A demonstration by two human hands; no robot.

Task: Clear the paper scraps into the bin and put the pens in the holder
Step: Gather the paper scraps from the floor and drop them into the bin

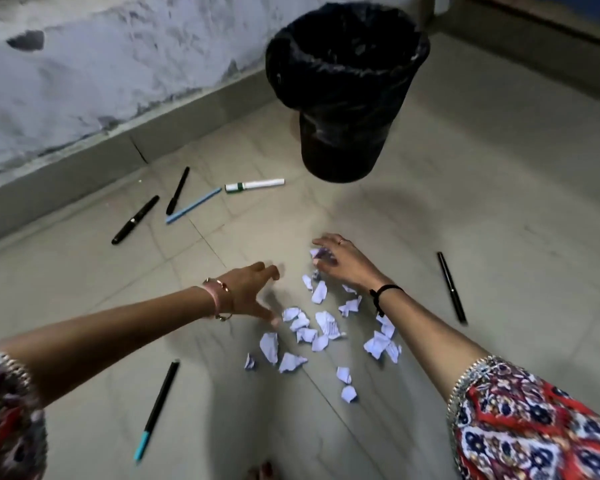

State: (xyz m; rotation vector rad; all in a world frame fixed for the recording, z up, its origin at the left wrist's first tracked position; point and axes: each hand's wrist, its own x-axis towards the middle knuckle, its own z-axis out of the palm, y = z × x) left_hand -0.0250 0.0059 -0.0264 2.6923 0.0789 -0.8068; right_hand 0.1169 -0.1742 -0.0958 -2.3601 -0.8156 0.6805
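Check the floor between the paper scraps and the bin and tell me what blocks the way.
Nothing visible does. The paper scraps lie between the left hand and right hand, and the tiled floor from there up to the bin is bare. The white marker and the other pens lie off to the sides.

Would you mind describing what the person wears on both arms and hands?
Both arms are bare below short patterned sleeves, red, white and dark blue, edged with silvery trim. The left hand has a pink band and a thin metallic bracelet at the wrist. The right hand has a ring on one finger and a black cord around the wrist.
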